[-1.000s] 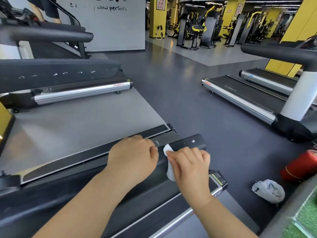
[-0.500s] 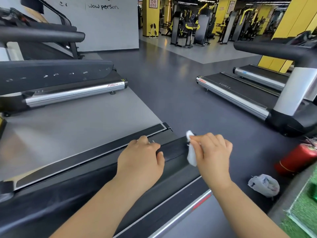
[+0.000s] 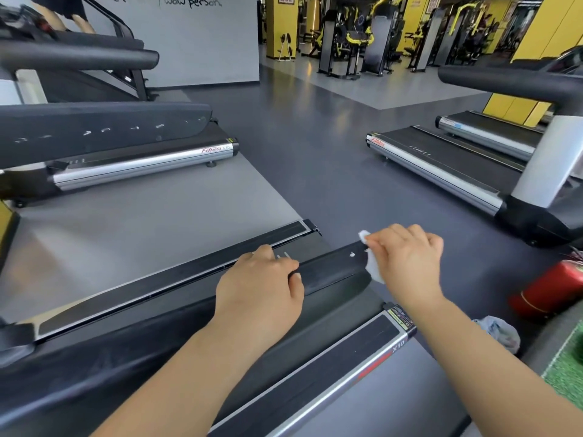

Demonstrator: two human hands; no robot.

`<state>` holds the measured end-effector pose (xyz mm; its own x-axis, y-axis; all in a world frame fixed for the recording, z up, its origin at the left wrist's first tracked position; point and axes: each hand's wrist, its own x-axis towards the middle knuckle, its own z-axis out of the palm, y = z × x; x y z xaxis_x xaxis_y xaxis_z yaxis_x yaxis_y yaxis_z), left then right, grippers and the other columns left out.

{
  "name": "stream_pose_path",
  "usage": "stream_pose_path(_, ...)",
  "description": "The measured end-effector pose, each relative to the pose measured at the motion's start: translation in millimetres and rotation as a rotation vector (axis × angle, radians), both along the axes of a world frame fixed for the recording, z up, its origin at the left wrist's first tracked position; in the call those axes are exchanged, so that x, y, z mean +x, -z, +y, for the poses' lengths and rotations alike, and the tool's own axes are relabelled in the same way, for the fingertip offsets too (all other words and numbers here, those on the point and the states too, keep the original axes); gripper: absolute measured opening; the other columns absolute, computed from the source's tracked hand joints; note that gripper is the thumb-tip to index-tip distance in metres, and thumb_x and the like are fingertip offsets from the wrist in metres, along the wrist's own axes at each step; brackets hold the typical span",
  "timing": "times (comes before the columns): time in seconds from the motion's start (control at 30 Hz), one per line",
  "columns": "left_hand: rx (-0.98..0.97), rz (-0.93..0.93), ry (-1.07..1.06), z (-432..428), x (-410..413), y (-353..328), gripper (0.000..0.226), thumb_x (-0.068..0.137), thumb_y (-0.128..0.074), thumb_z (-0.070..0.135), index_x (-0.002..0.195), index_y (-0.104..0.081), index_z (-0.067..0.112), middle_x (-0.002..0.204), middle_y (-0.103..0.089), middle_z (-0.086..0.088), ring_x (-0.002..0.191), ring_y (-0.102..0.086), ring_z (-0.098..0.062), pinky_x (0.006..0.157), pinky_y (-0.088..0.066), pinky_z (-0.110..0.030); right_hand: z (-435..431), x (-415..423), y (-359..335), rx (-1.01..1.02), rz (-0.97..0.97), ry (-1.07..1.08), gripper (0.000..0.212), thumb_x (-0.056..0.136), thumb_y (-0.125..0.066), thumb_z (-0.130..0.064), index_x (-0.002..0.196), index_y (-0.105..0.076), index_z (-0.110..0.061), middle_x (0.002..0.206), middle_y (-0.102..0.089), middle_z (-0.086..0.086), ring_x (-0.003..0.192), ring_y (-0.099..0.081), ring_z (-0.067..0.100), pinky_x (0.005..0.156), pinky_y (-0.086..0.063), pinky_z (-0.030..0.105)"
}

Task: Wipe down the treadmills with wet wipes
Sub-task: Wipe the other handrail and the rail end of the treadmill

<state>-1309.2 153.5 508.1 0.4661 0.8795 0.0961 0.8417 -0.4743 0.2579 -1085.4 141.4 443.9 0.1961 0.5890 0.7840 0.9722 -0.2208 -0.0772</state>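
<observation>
A black padded side handrail (image 3: 328, 268) of the near treadmill runs from lower left to centre. My left hand (image 3: 262, 285) grips this rail from above, fingers curled over its far side. At the rail's far tip my right hand (image 3: 407, 257) holds a white wet wipe (image 3: 372, 266) bunched against the end of the rail. Most of the wipe is hidden under my fingers. Below the rail lie the treadmill's silver side rail (image 3: 347, 383) and dark deck.
Another treadmill (image 3: 142, 162) stands to the left, two more (image 3: 441, 165) to the right. A red fire extinguisher (image 3: 549, 291) and a crumpled plastic bag (image 3: 498, 332) lie on the dark floor at right, beside green turf (image 3: 568, 373). Gym machines fill the background.
My right hand has slid the wipe along the handrail away from me to its far tip. The left hand has kept its grip on the rail.
</observation>
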Motion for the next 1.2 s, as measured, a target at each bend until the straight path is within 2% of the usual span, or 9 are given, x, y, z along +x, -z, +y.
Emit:
stream_pose_path(0.13, -0.004, -0.011, -0.004, 3.8, 4.2, 2.3, 0.036, 0.099, -0.031, 0.042, 0.129, -0.048, 0.035, 0.120, -0.046, 0.008, 0.112, -0.045, -0.013, 0.080, -0.039, -0.024, -4.5, -25.5, -11.5, 0.048, 0.155, -0.170, 0.026, 0.087, -0.048, -0.030, 0.074, -0.069, -0.024, 0.064, -0.056, -0.006, 0.060, -0.049, 0.023, 0.068, -0.021, 0.031)
stream_pose_path(0.27, -0.039, -0.027, 0.014, 3.5, 9.6, 6.4, 0.035, 0.098, -0.033, 0.042, 0.127, -0.045, 0.027, 0.122, -0.045, 0.008, 0.115, -0.043, -0.014, 0.086, -0.042, -0.028, 3.7, -60.4, -0.1, 0.048, 0.027, -0.282, 0.012, 0.082, -0.063, -0.020, 0.074, -0.069, -0.027, 0.063, -0.053, -0.010, 0.059, -0.047, 0.020, 0.067, -0.030, 0.034)
stream_pose_path(0.5, -0.019, -0.036, 0.022, 2.6, 8.3, 7.6, 0.039, 0.099, -0.032, 0.043, 0.135, -0.039, 0.028, 0.128, -0.043, 0.008, 0.119, -0.041, -0.013, 0.091, -0.038, -0.026, 11.1, -9.4, 0.4, -0.023, -0.063, -0.100, 0.016, 0.075, -0.063, -0.017, 0.059, -0.059, -0.022, 0.058, -0.052, -0.004, 0.055, -0.048, 0.024, 0.066, -0.023, 0.034)
stream_pose_path(0.57, -0.005, -0.011, 0.037, -0.2, 8.5, 8.8, 0.040, 0.099, -0.032, 0.043, 0.135, -0.037, 0.028, 0.127, -0.042, 0.007, 0.119, -0.041, -0.014, 0.093, -0.039, -0.027, 7.1, 13.2, -0.9, -0.045, 0.017, -0.010, 0.021, 0.081, -0.054, -0.024, 0.063, -0.064, -0.021, 0.060, -0.056, -0.002, 0.057, -0.052, 0.027, 0.065, -0.017, 0.031)
stream_pose_path(0.67, -0.016, -0.014, 0.029, 1.3, 10.3, 8.0, 0.040, 0.099, -0.032, 0.043, 0.135, -0.038, 0.027, 0.128, -0.042, 0.007, 0.119, -0.041, -0.014, 0.093, -0.039, -0.029, -1.3, 11.1, -5.6, 0.024, 0.170, -0.079, 0.029, 0.088, -0.046, -0.030, 0.075, -0.070, -0.021, 0.066, -0.059, -0.002, 0.061, -0.054, 0.028, 0.067, -0.017, 0.030)
stream_pose_path(0.83, -0.010, 0.006, 0.023, 1.3, 19.7, 6.7, 0.039, 0.098, -0.033, 0.043, 0.130, -0.040, 0.023, 0.128, -0.043, 0.006, 0.119, -0.041, -0.016, 0.093, -0.041, -0.031, -3.6, -41.7, -0.5, 0.036, 0.045, -0.288, 0.022, 0.089, -0.052, -0.029, 0.078, -0.071, -0.025, 0.066, -0.056, -0.008, 0.060, -0.050, 0.022, 0.070, -0.029, 0.035)
stream_pose_path(1.0, 0.017, 0.020, 0.023, 2.1, 24.1, 8.8, 0.040, 0.099, -0.032, 0.043, 0.132, -0.039, 0.022, 0.128, -0.043, 0.005, 0.117, -0.042, -0.016, 0.091, -0.039, -0.028, 4.8, -13.1, 7.3, -0.001, 0.001, -0.140, 0.019, 0.083, -0.054, -0.020, 0.067, -0.065, -0.019, 0.061, -0.054, -0.005, 0.056, -0.050, 0.025, 0.066, -0.026, 0.035)
stream_pose_path(1.1, 0.027, 0.050, 0.020, 2.5, 25.2, 8.1, 0.039, 0.099, -0.031, 0.043, 0.130, -0.041, 0.021, 0.127, -0.044, 0.005, 0.116, -0.043, -0.016, 0.088, -0.038, -0.026, 6.0, 11.2, 4.6, -0.006, 0.085, -0.023, 0.017, 0.081, -0.057, -0.020, 0.065, -0.063, -0.019, 0.060, -0.055, -0.004, 0.056, -0.051, 0.027, 0.066, -0.018, 0.031)
stream_pose_path(1.2, 0.042, 0.061, 0.014, 3.5, 28.5, 8.2, 0.038, 0.099, -0.031, 0.042, 0.129, -0.042, 0.021, 0.127, -0.045, 0.004, 0.115, -0.045, -0.017, 0.088, -0.039, -0.027, 2.8, -5.1, -3.4, 0.049, 0.186, -0.148, 0.027, 0.088, -0.048, -0.030, 0.072, -0.068, -0.020, 0.064, -0.057, -0.005, 0.060, -0.051, 0.024, 0.068, -0.022, 0.033)
